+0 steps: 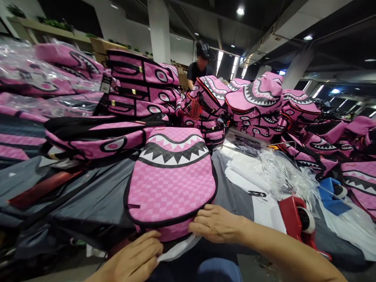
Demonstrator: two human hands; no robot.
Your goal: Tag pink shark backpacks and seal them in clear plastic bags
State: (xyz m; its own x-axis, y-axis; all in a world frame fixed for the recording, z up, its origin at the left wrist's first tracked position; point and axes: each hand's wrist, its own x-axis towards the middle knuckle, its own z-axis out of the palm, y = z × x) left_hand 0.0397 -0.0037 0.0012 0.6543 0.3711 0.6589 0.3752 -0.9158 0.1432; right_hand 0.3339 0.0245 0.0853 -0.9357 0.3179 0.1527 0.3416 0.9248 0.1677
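A pink checkered backpack [173, 184] with a black and white shark-mouth print lies face up in front of me. Its bottom end points toward my body. My right hand [214, 224] has its fingers curled over the lower right edge of the backpack. Below the lower left corner is my left hand [138, 254], fingers bent and pressed together at the end of a white strip of thin material [179, 249]. That strip sags between both hands under the backpack's bottom; whether it is paper, cloth or plastic I cannot tell.
Another pink backpack [114, 143] lies on its side to the left. Stacked pink backpacks [132, 84] rise behind. To the right are a red tape dispenser [290, 215], a blue tape dispenser [330, 192], clear plastic bags [273, 172] and a black pen [257, 193]. A person [195, 72] stands behind the stacks.
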